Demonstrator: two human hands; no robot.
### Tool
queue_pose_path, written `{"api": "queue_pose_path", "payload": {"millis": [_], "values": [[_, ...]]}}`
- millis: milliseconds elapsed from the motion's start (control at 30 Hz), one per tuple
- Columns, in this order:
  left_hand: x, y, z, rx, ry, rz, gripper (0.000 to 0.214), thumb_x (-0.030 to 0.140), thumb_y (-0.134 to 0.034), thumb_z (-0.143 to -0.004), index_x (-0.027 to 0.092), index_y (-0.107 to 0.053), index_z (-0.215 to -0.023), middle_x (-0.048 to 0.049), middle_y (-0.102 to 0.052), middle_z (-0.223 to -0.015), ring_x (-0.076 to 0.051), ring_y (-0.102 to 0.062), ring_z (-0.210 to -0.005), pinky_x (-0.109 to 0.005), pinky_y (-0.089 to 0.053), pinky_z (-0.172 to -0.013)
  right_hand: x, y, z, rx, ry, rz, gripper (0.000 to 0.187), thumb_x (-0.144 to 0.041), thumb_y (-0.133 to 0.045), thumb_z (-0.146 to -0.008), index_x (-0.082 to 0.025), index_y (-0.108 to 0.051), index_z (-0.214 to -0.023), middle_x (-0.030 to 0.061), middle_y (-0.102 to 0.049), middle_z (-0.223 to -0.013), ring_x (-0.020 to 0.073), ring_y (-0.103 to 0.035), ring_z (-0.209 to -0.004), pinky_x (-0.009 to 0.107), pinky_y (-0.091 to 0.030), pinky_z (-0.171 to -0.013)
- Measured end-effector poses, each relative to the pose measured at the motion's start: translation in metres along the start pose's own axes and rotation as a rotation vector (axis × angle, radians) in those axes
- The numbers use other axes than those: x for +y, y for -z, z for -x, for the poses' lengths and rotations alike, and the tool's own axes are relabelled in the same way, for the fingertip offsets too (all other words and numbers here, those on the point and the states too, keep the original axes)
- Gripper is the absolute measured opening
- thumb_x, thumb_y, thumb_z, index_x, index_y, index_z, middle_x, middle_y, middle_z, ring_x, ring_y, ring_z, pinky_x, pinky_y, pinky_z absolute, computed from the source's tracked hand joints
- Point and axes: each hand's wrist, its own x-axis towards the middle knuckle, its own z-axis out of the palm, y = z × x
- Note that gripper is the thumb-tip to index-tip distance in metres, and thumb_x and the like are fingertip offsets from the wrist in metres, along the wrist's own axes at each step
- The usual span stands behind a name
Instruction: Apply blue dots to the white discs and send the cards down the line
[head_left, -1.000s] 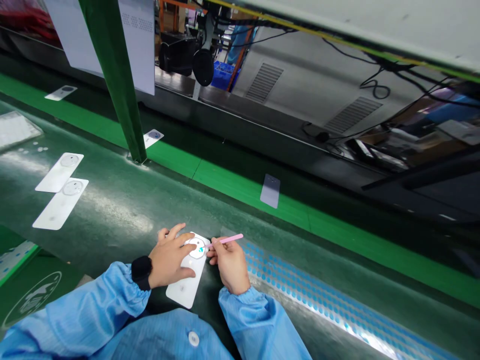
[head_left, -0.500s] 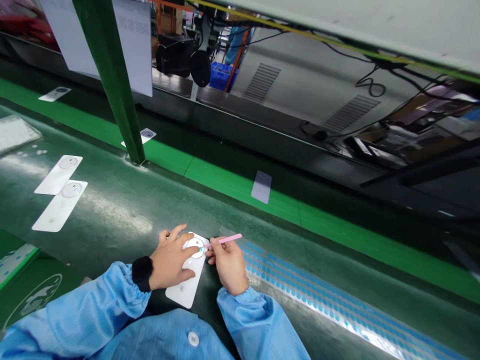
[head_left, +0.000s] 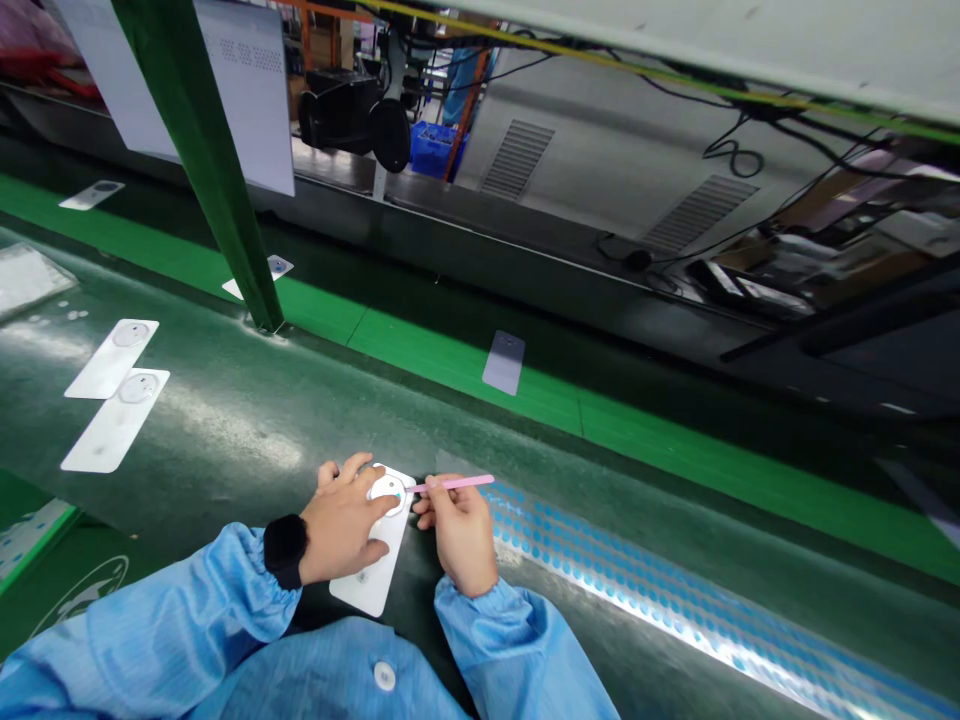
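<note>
A white phone-shaped panel (head_left: 379, 568) with a round ring near its top lies on the bench in front of me. My left hand (head_left: 345, 520) rests over it with fingers spread, the index fingertip on the ring area beside a small blue dot (head_left: 398, 497). Pinched in my right hand (head_left: 457, 525) are slim pink tweezers (head_left: 472, 481), their thin tip pointing left at the ring's right edge. Whether the tip touches the panel I cannot tell. Right of that hand stretches a clear strip with rows of blue dot stickers (head_left: 600, 563).
Two similar white panels (head_left: 112, 420) overlap at the left. A green conveyor belt (head_left: 420, 350) carries several panels, one a grey panel (head_left: 504, 362). A green post (head_left: 202, 160) rises at the bench edge. A green box (head_left: 67, 560) stands lower left.
The tweezers' tip has drawn back right from the blue dot, which stays on the ring area. Panels on the belt have shifted slightly left. My left hand stays nearly still.
</note>
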Motion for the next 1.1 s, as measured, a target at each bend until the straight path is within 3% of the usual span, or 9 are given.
{"api": "queue_pose_path", "payload": {"millis": [133, 600, 1100], "values": [[-0.0004, 0.0006, -0.0006, -0.004, -0.001, -0.032, 0.045, 0.043, -0.068, -0.074, 0.029, -0.059, -0.116, -0.0101, -0.046, -0.136, -0.038, -0.029, -0.129, -0.055, -0.030, -0.092, 0.0012, 0.0021, 0.0014, 0.015, 0.024, -0.091, 0.042, -0.054, -0.072, -0.066, -0.017, -0.057, -0.076, -0.0016, -0.061, -0.050, 0.0107, -0.054, -0.037, 0.020, -0.043, -0.036], [0.0039, 0.0055, -0.0019, -0.065, 0.039, -0.063, 0.051, 0.043, -0.074, -0.073, 0.032, -0.057, -0.120, -0.0107, -0.046, -0.136, -0.038, -0.029, -0.129, -0.054, -0.029, -0.092, 0.0060, 0.0042, 0.0011, -0.033, 0.006, -0.097, 0.042, -0.054, -0.069, -0.070, -0.016, -0.056, -0.082, -0.0031, -0.061, -0.051, 0.0098, -0.053, -0.038, 0.020, -0.043, -0.038], [0.0017, 0.0034, -0.0030, -0.031, 0.071, -0.032, 0.045, 0.043, -0.075, -0.071, 0.034, -0.063, -0.113, -0.0081, -0.045, -0.135, -0.036, -0.029, -0.127, -0.050, -0.030, -0.090, 0.0046, 0.0036, 0.0008, -0.040, -0.004, -0.107, 0.042, -0.055, -0.071, -0.068, -0.017, -0.057, -0.080, -0.0029, -0.060, -0.050, 0.0103, -0.053, -0.037, 0.021, -0.042, -0.037]]}}
